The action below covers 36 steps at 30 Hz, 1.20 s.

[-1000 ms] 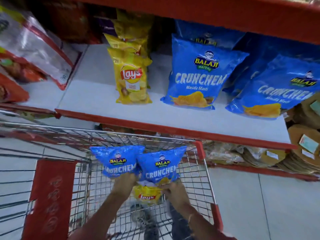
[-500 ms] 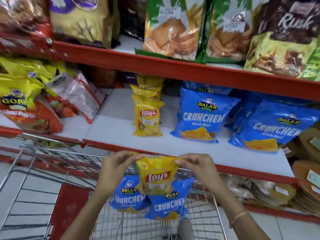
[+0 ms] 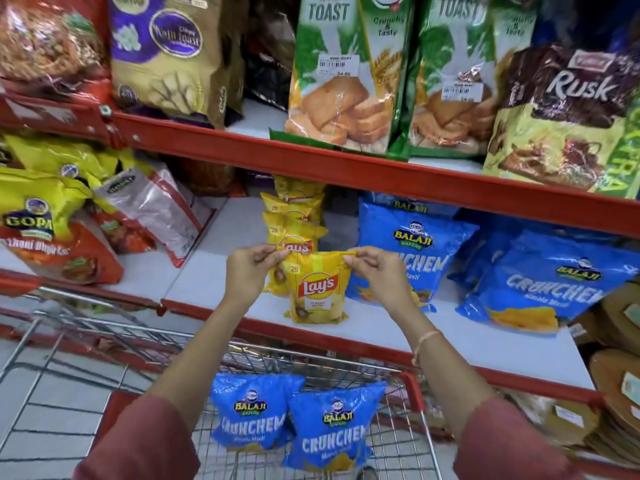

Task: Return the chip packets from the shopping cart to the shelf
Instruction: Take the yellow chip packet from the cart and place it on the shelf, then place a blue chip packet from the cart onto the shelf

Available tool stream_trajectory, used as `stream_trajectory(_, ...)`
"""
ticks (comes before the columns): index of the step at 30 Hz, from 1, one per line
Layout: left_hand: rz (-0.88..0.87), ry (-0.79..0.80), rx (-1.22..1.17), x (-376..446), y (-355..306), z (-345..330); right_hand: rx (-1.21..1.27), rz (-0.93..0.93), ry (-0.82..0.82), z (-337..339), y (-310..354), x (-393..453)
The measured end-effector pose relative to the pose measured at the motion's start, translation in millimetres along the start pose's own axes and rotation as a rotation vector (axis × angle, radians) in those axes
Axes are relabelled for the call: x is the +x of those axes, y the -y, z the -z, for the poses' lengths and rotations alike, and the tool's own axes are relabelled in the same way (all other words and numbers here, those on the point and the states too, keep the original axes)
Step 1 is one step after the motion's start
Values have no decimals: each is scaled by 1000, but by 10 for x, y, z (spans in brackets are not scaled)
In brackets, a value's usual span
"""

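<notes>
Both hands hold one yellow Lay's packet point(image 3: 317, 289) by its top corners, upright, its bottom at the front of the white shelf point(image 3: 374, 323). My left hand point(image 3: 251, 273) pinches the left corner and my right hand point(image 3: 379, 275) the right. Behind it stands a row of yellow Lay's packets point(image 3: 292, 216). Two blue Balaji Crunchem packets point(image 3: 252, 415) point(image 3: 330, 431) lean in the wire shopping cart point(image 3: 346, 367) below the shelf.
Blue Crunchem packets point(image 3: 415, 244) point(image 3: 550, 282) lie on the shelf right of the Lay's row. Yellow and red snack bags point(image 3: 45, 220) fill its left part. The red shelf edge point(image 3: 346, 171) above carries toast and rusk bags. Brown round packs point(image 3: 620, 382) sit at the right.
Both hands lifted the yellow Lay's packet out of the cart and carried it up and forward to the shelf, in front of the Lay's row. The two blue packets stayed in the cart.
</notes>
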<state>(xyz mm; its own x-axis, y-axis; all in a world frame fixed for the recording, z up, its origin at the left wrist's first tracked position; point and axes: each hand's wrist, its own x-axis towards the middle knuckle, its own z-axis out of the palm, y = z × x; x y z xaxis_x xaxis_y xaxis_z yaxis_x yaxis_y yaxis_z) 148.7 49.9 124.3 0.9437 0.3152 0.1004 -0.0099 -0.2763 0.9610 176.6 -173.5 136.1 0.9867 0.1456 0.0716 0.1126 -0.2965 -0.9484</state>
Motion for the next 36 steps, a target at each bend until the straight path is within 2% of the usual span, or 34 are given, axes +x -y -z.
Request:
stream_trajectory(3, 43, -69, 2, -195, 125, -61, 3, -62, -95, -7, -185, -112)
stream_trajectory(5, 31, -189, 24, -483, 236, -77, -48, 3, -170, 21, -306, -328)
stream_trajectory(7, 25, -191, 61, -838, 410, -113, -137, 54, -227, 48, -465, -645)
stream_trajectory(9, 57, -63, 146, -1154, 685, -190, -266, 74, -196, 67, -723, -975)
stream_trajectory(11, 106, 113, 288, -1352, 1045, -279, -480, 93, -88, 72, -1038, -1198)
stream_trajectory(16, 368, 645, 597, -1398, 1641, -546, -986, -98, 483, 90, -1650, -1262)
stream_trajectory(18, 367, 723, 733, -1371, 1756, -632, -1057, -77, 550, 66, -1840, -1231)
stream_trajectory(21, 321, 723, 857, -1388, 1796, -717, -1159, 20, 518, 43, -2083, -1270)
stream_trajectory(25, 283, 687, 932, -1538, 1803, -739, -1168, 87, 513, 84, -2141, -1435)
stream_trajectory(28, 266, 598, 795, -1678, 1799, -688, -1209, 23, 496, 98, -2068, -1511)
stream_trajectory(32, 221, 444, 627, -1833, 1611, -551, -1012, -193, 430, 157, -1869, -1570)
stream_trajectory(36, 66, 306, 527, -1835, 1198, -366, -855, -122, 235, 346, -1415, -1665)
